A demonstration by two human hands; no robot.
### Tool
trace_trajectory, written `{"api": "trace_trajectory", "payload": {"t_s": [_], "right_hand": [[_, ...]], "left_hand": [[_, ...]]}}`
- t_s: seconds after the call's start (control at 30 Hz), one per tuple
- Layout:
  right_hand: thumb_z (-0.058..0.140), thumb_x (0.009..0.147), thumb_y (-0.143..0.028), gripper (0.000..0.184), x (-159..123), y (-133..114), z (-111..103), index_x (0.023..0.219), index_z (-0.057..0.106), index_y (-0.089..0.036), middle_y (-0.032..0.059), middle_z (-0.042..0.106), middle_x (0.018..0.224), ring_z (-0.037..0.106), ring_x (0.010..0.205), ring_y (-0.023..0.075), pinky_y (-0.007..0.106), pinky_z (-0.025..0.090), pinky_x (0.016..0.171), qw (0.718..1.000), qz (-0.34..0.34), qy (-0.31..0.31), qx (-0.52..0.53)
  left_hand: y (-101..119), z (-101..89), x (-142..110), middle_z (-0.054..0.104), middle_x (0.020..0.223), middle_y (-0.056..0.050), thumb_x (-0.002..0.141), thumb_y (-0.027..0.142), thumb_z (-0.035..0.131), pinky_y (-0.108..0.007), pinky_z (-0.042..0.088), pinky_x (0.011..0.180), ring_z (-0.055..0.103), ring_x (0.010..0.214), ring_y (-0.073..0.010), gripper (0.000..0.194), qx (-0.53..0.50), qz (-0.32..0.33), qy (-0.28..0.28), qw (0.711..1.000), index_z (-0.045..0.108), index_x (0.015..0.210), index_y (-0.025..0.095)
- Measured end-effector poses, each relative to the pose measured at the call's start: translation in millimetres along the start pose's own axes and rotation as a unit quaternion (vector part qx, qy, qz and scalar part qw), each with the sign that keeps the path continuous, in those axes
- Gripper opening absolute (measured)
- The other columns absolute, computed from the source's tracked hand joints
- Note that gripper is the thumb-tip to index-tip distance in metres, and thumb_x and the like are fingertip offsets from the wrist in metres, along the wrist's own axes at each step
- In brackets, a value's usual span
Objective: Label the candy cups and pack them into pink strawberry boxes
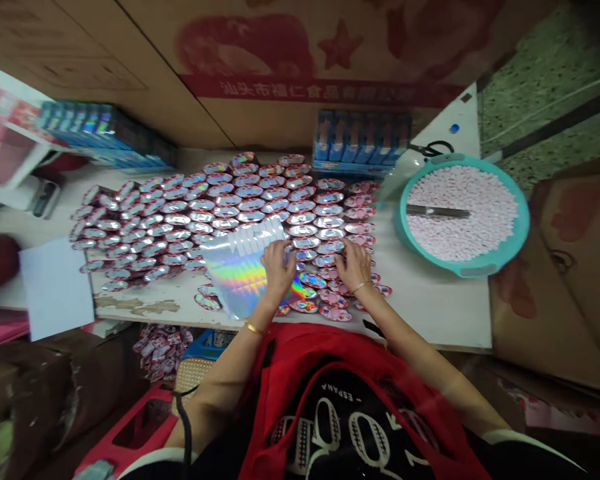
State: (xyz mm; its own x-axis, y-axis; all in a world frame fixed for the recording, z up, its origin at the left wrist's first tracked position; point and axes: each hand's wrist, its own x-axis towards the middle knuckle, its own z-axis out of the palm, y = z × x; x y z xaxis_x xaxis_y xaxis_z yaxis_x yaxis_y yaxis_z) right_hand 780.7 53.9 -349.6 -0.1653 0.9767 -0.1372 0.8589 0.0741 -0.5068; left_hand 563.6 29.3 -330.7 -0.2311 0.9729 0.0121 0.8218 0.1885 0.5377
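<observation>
My left hand (279,267) rests with curled fingers on the right edge of a shiny holographic sheet (240,267) lying on the white table (430,307). My right hand (353,265) presses down with bent fingers among the small oval foil-topped packs (220,207) that cover the table in overlapping rows. Whether either hand pinches a pack is hidden by the fingers. A gold bangle circles my left wrist, a thin bracelet the right.
A teal basin (464,269) of small pink-white pieces with a grey tool lying in it stands at the right. Blue boxed goods (363,140) and scissors (433,148) sit at the back by cardboard cartons. More packs (160,343) lie below the table's left edge.
</observation>
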Motion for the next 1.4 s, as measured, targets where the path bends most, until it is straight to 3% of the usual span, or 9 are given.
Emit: {"api": "trace_trajectory", "payload": {"t_s": [0.1, 0.2, 0.37, 0.57, 0.83, 0.97, 1.13, 1.27, 1.4], "right_hand": [[0.044, 0.094, -0.037, 0.046, 9.6, -28.0, 5.2, 0.133, 0.052, -0.013, 0.0191, 0.060, 0.120, 0.049, 0.109, 0.0333, 0.046, 0.038, 0.093, 0.998, -0.036, 0.025, 0.037], [0.044, 0.095, -0.035, 0.041, 30.7, -83.8, 17.2, 0.130, 0.055, -0.016, 0.0164, 0.060, 0.119, 0.048, 0.111, 0.0317, 0.044, 0.037, 0.096, 0.992, -0.102, 0.013, 0.071], [0.049, 0.095, -0.029, 0.037, 72.0, -188.4, 55.5, 0.129, 0.056, -0.018, 0.0147, 0.057, 0.129, 0.045, 0.117, 0.0305, 0.041, 0.034, 0.095, 0.978, -0.197, -0.055, 0.045], [0.042, 0.100, -0.026, 0.027, 96.1, -244.3, 96.0, 0.109, 0.065, -0.017, 0.0121, 0.067, 0.113, 0.049, 0.110, 0.0269, 0.041, 0.027, 0.096, 0.953, -0.261, -0.151, -0.016], [0.044, 0.100, -0.028, 0.027, 106.5, -242.6, 105.9, 0.089, 0.067, -0.020, 0.0066, 0.072, 0.100, 0.058, 0.099, 0.0232, 0.035, 0.028, 0.083, 0.960, -0.209, -0.187, -0.001], [0.043, 0.100, -0.027, 0.028, 110.7, -240.6, 107.5, 0.091, 0.068, -0.020, 0.0072, 0.073, 0.103, 0.058, 0.100, 0.0239, 0.036, 0.028, 0.082, 0.965, -0.193, -0.178, -0.008], [0.040, 0.101, -0.027, 0.031, 114.4, -236.1, 108.5, 0.093, 0.068, -0.018, 0.0107, 0.072, 0.103, 0.057, 0.103, 0.0268, 0.039, 0.027, 0.085, 0.972, -0.166, -0.163, -0.022], [0.040, 0.101, -0.027, 0.030, 112.6, -234.2, 107.1, 0.093, 0.068, -0.018, 0.0098, 0.072, 0.104, 0.056, 0.103, 0.0268, 0.039, 0.026, 0.085, 0.972, -0.172, -0.157, -0.025], [0.041, 0.100, -0.028, 0.030, 110.8, -235.9, 104.4, 0.090, 0.067, -0.019, 0.0091, 0.072, 0.101, 0.056, 0.101, 0.0262, 0.039, 0.026, 0.084, 0.970, -0.185, -0.158, -0.021]], "left_hand": [[-68.9, -58.7, 30.3, 0.059, 0.127, -0.015, 0.091, 0.030, 0.049, -0.046, 0.034, 0.098, 0.049, 0.119, -0.0315, 0.037, 0.076, 0.002, 0.040, 0.996, 0.056, 0.127, 0.020], [-133.3, -101.5, 52.9, 0.055, 0.134, -0.017, 0.091, 0.031, 0.050, -0.050, 0.032, 0.098, 0.044, 0.123, -0.0364, 0.040, 0.158, -0.016, 0.007, 0.987, 0.057, 0.129, 0.021], [-181.9, -111.4, 58.4, 0.057, 0.131, -0.015, 0.091, 0.035, 0.052, -0.047, 0.031, 0.099, 0.045, 0.123, -0.0335, 0.027, 0.168, 0.040, -0.070, 0.983, 0.063, 0.111, 0.020], [-184.4, -115.9, 53.4, 0.064, 0.114, -0.013, 0.095, 0.035, 0.047, -0.042, 0.032, 0.094, 0.052, 0.111, -0.0286, 0.022, 0.116, 0.068, -0.040, 0.990, 0.060, 0.104, 0.020], [-176.2, -115.9, 44.4, 0.063, 0.130, -0.011, 0.095, 0.026, 0.047, -0.049, 0.031, 0.098, 0.051, 0.120, -0.0297, 0.026, 0.142, 0.134, -0.030, 0.980, 0.065, 0.114, 0.027], [-167.6, -107.3, 13.4, 0.062, 0.131, -0.011, 0.094, 0.026, 0.048, -0.048, 0.033, 0.098, 0.053, 0.119, -0.0286, 0.020, 0.124, 0.123, -0.014, 0.985, 0.066, 0.103, 0.025], [-163.1, -115.4, -26.0, 0.067, 0.108, -0.012, 0.090, 0.030, 0.055, -0.041, 0.041, 0.090, 0.059, 0.102, -0.0248, 0.011, 0.010, 0.129, 0.009, 0.992, 0.062, 0.094, 0.023], [-161.1, -124.7, 1.2, 0.066, 0.108, -0.013, 0.091, 0.031, 0.052, -0.039, 0.041, 0.090, 0.057, 0.100, -0.0255, 0.034, -0.011, 0.077, 0.082, 0.994, 0.056, 0.123, 0.019], [-161.9, -121.4, 50.8, 0.068, 0.099, -0.013, 0.092, 0.021, 0.044, -0.039, 0.038, 0.092, 0.057, 0.101, -0.0278, 0.049, 0.096, 0.078, -0.019, 0.992, 0.050, 0.140, 0.017]]}}
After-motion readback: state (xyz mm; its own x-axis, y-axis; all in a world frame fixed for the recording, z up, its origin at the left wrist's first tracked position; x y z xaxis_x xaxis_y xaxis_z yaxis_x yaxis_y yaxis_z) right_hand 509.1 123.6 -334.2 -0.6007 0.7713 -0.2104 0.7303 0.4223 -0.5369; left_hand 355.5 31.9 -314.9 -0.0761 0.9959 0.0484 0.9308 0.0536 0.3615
